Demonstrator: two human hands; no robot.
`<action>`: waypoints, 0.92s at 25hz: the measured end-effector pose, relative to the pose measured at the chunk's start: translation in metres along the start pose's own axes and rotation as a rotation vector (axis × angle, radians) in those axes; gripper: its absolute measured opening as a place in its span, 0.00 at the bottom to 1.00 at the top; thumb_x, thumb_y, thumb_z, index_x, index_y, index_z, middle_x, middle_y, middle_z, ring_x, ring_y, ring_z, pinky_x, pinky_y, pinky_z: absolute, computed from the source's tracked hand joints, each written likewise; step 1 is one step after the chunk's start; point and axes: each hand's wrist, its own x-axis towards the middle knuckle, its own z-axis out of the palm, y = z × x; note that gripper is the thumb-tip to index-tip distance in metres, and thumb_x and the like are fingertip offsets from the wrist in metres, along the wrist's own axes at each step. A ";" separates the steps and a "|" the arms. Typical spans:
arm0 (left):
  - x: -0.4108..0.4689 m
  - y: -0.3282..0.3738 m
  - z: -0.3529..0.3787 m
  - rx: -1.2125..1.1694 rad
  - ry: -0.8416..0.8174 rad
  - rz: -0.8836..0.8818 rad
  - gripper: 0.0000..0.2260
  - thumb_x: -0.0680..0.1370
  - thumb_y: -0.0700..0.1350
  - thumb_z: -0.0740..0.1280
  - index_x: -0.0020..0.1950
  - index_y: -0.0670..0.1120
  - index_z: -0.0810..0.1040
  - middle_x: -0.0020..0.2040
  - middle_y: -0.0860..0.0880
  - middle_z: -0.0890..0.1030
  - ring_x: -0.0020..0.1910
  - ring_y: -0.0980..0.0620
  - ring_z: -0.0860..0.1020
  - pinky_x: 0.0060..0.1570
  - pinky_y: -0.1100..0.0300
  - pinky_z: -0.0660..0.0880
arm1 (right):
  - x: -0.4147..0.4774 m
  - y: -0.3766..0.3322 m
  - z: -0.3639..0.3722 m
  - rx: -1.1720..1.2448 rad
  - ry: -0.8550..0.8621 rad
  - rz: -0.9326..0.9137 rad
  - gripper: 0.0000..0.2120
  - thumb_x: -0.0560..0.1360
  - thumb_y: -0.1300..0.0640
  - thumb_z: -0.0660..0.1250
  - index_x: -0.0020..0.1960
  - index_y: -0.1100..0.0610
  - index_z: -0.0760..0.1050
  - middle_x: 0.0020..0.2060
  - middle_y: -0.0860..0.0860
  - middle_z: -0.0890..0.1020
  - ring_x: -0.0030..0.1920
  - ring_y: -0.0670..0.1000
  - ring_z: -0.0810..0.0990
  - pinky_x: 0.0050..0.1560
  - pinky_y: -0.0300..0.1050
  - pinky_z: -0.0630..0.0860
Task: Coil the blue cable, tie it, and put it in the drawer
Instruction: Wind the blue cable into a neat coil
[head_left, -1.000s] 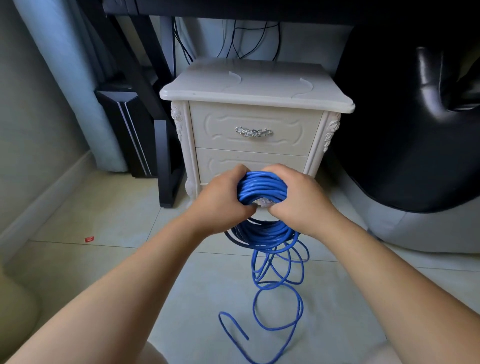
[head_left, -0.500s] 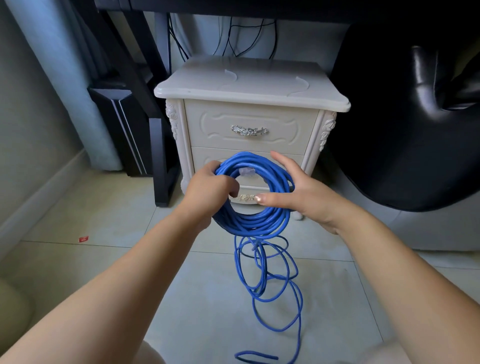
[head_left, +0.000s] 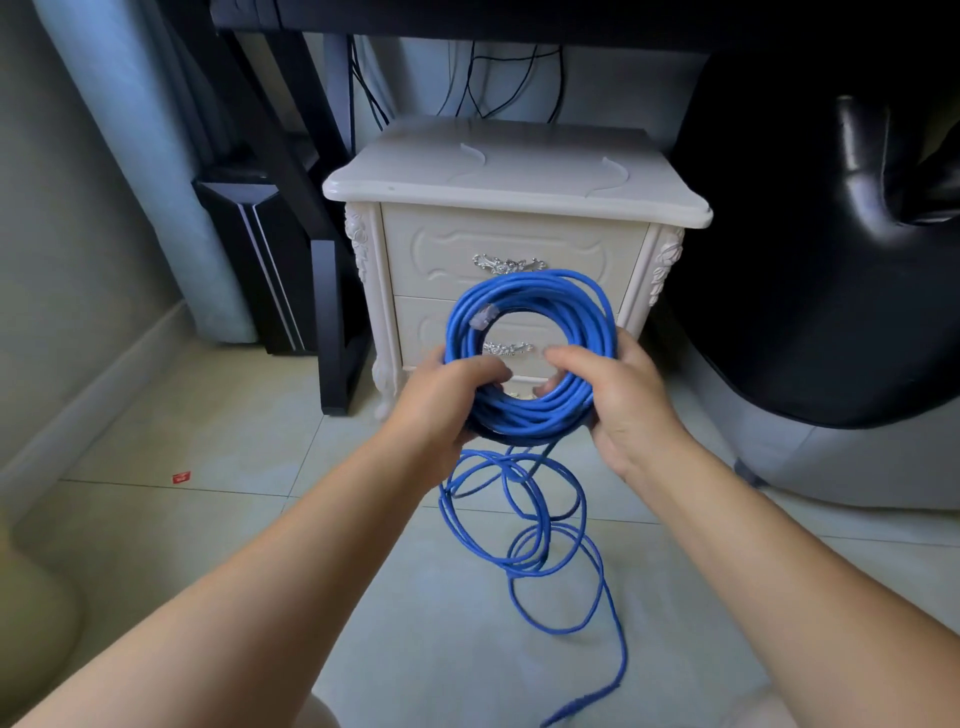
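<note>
A thick round coil of blue cable (head_left: 540, 306) hangs in the air in front of the white nightstand (head_left: 514, 171). My left hand (head_left: 441, 400) grips the coil's lower left, fingers curled through the ring. My right hand (head_left: 623, 395) grips its lower right in the same way. A clear plug (head_left: 483, 315) shows at the coil's upper left. Loose blue loops (head_left: 545, 525) trail from the coil down onto the tiled floor toward me. Both drawers are closed: the top drawer (head_left: 441, 260) with a silver handle, and the lower drawer (head_left: 421, 332) partly hidden behind the coil.
A black desk leg (head_left: 332, 322) and a dark computer case (head_left: 249, 249) stand left of the nightstand. A black chair (head_left: 831, 260) fills the right side. A small red scrap (head_left: 181, 477) lies on the floor tiles at left. Black wires hang behind the nightstand.
My right hand, open half a second ago, has closed on the coil's lower right. My left hand slid to the lower left. The coil now stands as a rounder, wider ring.
</note>
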 end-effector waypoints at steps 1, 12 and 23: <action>-0.003 0.001 -0.002 0.066 -0.077 0.004 0.08 0.75 0.37 0.70 0.50 0.42 0.74 0.37 0.45 0.77 0.37 0.48 0.78 0.40 0.55 0.79 | 0.002 -0.003 -0.003 -0.020 0.014 -0.017 0.13 0.71 0.70 0.68 0.52 0.59 0.73 0.32 0.53 0.75 0.26 0.50 0.77 0.38 0.49 0.81; 0.001 0.022 -0.026 0.487 -0.421 0.247 0.46 0.62 0.49 0.79 0.77 0.59 0.61 0.69 0.56 0.74 0.65 0.62 0.74 0.63 0.63 0.71 | 0.001 -0.015 -0.012 -0.734 -0.101 -0.274 0.18 0.63 0.64 0.71 0.48 0.46 0.75 0.36 0.45 0.81 0.33 0.49 0.78 0.40 0.48 0.77; 0.003 0.009 -0.005 0.495 0.000 0.363 0.12 0.71 0.36 0.72 0.51 0.48 0.80 0.38 0.50 0.82 0.35 0.52 0.77 0.43 0.52 0.77 | -0.004 -0.024 -0.015 -0.601 -0.337 -0.187 0.32 0.60 0.46 0.78 0.62 0.39 0.72 0.51 0.45 0.83 0.48 0.47 0.84 0.54 0.47 0.79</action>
